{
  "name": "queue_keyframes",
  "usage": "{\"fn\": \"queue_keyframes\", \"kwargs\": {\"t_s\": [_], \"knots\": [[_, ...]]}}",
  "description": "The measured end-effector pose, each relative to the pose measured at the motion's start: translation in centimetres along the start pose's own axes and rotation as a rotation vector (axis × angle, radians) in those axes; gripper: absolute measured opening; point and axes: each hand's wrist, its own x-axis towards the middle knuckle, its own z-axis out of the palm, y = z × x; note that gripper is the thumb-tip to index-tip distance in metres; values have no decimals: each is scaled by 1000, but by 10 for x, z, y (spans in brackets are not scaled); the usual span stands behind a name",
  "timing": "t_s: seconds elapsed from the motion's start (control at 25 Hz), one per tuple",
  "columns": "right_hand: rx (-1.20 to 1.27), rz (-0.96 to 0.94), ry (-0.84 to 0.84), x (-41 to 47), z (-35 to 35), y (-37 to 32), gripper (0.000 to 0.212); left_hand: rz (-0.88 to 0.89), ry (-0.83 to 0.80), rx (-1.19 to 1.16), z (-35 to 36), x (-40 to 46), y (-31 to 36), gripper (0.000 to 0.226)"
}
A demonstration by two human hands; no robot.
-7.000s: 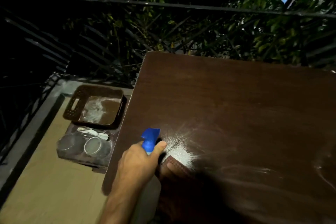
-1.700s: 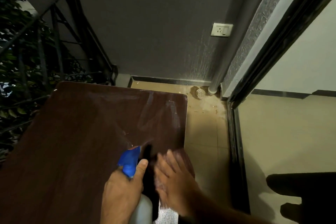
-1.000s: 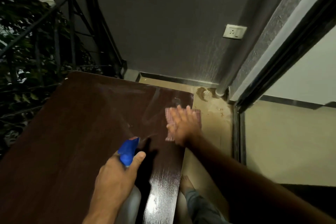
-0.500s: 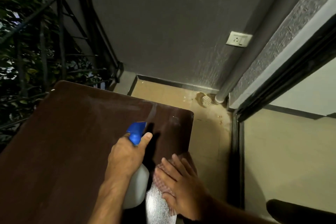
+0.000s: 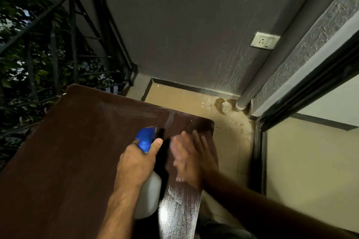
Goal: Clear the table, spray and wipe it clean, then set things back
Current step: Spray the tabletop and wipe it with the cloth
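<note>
The right hand (image 5: 189,158), blurred and flat-fingered, wipes the bench's (image 5: 77,151) right edge; overlap strokes toward the corner. The left hand (image 5: 136,163) grips the spray bottle (image 5: 148,196).

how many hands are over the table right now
2. The left hand grips the spray bottle near the table's right end; the right hand, blurred, lies flat on the tabletop beside it, nearer the right edge.

pretty dim night shot, glare on the wet worktop (image 5: 174,217), right hand (image 5: 189,158) motion-blurred, edges bend fisheye-style
</note>
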Motion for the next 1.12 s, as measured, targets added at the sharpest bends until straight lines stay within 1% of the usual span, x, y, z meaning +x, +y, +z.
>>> {"fn": "queue_keyframes", "kwargs": {"t_s": [0.12,0.2,0.24,0.32,0.4,0.44,0.52,0.6,0.68,0.76,0.8,0.88,0.92,0.96,1.0,1.04,1.08,1.12], "knots": [[-14,-256,-87,-67,31,-30,80,-21,14,-30,-5,-5,-6,58],[-17,-328,-140,-89,41,-42,81,-41,33,-42,-11,-11,-15,58],[-17,-335,-133,-85,38,-41,78,-50,43,-39,-14,-14,-21,59],[-48,-279,-43,-58,26,-35,72,-69,62,-26,-23,-20,-34,60],[-57,-143,56,-15,10,-23,71,-90,64,-20,-30,-24,-46,59],[-53,-104,70,10,1,-19,70,-107,63,-23,-34,-25,-53,58],[-61,-68,-2,50,-14,-19,69,-138,55,-27,-41,-24,-62,57],[-90,-82,-53,70,-20,-28,69,-169,54,-11,-45,-19,-69,62],[-87,-205,-18,60,-15,-41,70,-201,73,-8,-48,-11,-72,65],[-65,-382,27,21,1,-58,69,-212,101,-61,-52,-6,-72,61],[-86,-481,-9,-3,14,-66,69,-212,112,-98,-53,-5,-73,59],[-150,-689,-162,-46,35,-75,72,-221,136,-145,-57,-6,-76,57],[-141,-758,-220,-56,42,-75,72,-232,146,-153,-59,-7,-77,55],[-139,-822,-240,-54,47,-73,71,-239,155,-156,-60,-9,-79,54],[-174,-851,-199,-39,49,-72,68,-244,164,-153,-62,-11,-81,53],[-222,-830,-166,-18,45,-76,65,-244,176,-145,-63,-14,-83,53],[-242,-763,-105,8,41,-83,63,-242,182,-130,-65,-17,-86,52],[-217,-648,-86,38,34,-93,63,-241,183,-115,-66,-19,-88,52]]}}
